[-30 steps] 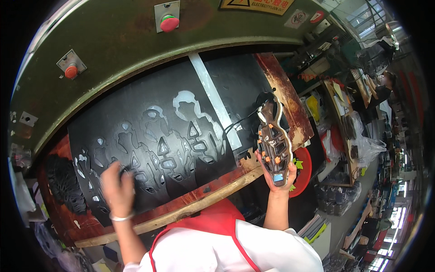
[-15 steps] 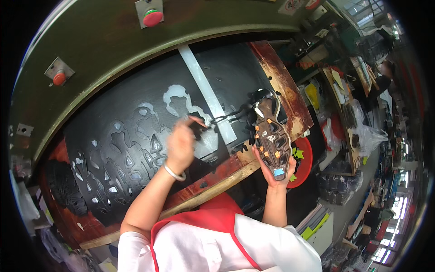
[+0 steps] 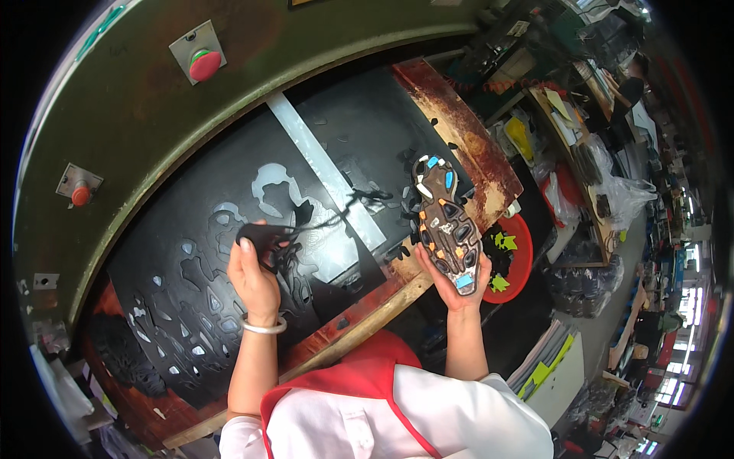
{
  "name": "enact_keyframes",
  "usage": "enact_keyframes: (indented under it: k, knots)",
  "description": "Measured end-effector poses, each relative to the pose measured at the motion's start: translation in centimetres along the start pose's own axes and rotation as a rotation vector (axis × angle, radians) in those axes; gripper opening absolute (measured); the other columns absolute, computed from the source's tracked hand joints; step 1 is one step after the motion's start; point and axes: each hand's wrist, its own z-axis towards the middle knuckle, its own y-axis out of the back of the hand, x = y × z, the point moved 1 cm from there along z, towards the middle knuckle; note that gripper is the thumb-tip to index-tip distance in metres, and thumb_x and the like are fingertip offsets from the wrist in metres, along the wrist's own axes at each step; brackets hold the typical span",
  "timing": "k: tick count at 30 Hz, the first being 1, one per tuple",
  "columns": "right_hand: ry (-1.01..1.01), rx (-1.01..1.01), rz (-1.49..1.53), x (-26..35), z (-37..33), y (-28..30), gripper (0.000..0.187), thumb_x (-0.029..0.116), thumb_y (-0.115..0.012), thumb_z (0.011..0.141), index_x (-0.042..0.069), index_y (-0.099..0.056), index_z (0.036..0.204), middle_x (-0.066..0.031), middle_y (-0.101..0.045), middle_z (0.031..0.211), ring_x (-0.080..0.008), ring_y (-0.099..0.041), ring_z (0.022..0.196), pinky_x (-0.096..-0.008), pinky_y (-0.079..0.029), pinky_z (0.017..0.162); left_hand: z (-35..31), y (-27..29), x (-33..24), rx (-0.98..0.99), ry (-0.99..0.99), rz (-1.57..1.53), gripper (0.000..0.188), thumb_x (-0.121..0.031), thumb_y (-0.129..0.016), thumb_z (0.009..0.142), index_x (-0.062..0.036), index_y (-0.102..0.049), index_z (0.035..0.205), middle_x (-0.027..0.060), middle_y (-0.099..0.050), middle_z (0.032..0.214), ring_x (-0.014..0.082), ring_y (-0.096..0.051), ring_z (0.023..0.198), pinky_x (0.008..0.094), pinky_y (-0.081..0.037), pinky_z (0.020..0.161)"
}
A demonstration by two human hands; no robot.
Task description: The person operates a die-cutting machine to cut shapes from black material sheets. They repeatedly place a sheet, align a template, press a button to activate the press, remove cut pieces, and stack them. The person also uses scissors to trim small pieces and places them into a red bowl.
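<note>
Between the left hand (image 3: pixel 254 277)'s pinching fingers hangs a black rubber cut-out (image 3: pixel 269 236), its strands trailing right toward the shoe outsole (image 3: pixel 446 226) gripped at the heel by the right hand (image 3: pixel 457 284), long axis pointing away. Beneath lies the punched black rubber sheet (image 3: pixel 191 306); a red basin (image 3: pixel 511 268) sits beyond the outsole.

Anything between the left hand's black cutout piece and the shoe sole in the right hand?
Nothing visible. The left hand holds the black cutout piece above the black sheet; the shoe sole is held up in the right hand. Only a thin black strand trails across the gap.
</note>
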Motion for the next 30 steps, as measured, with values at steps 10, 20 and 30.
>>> enact_keyframes:
  k: [10,20,30]
  knots:
    - [0.637,-0.081,-2.265,0.0,1.5,-0.8,0.083,0.012,-0.084,0.056,0.01,-0.057,0.135,-0.0291,-0.04,0.135,-0.0493,-0.037,0.126,-0.0557,-0.034,0.108,-6.8,-5.8,-7.2,1.17,-0.654,0.407,0.021,-0.02,-0.069,0.079,-0.0048,-0.069,0.094,0.0057,-0.064,0.083,0.0206,-0.06,0.07,0.0328,-0.049,0.068]
    - [0.193,0.063,-1.82,-5.3,-2.9,-1.0,0.016,0.008,-0.07,0.087,-0.003,-0.067,0.099,-0.0155,-0.069,0.095,-0.0269,-0.068,0.074,-0.0336,-0.055,0.071,-2.3,-0.7,-13.4,0.275,-0.238,0.142,0.028,-0.012,-0.046,0.103,0.0072,-0.056,0.12,0.0193,-0.067,0.106,0.0211,-0.069,0.078,0.0306,-0.057,0.07]
    - [-0.738,0.05,-0.117,-12.8,-4.7,4.2,0.027,0.004,-0.051,0.099,0.008,-0.06,0.124,-0.0251,-0.057,0.13,-0.0413,-0.053,0.127,-0.0518,-0.04,0.111,-0.4,2.5,-12.6,0.462,-0.928,1.103,0.036,0.002,-0.066,0.065,-0.0068,-0.066,0.1,0.0142,-0.066,0.113,0.0305,-0.064,0.089,0.0429,-0.051,0.08]
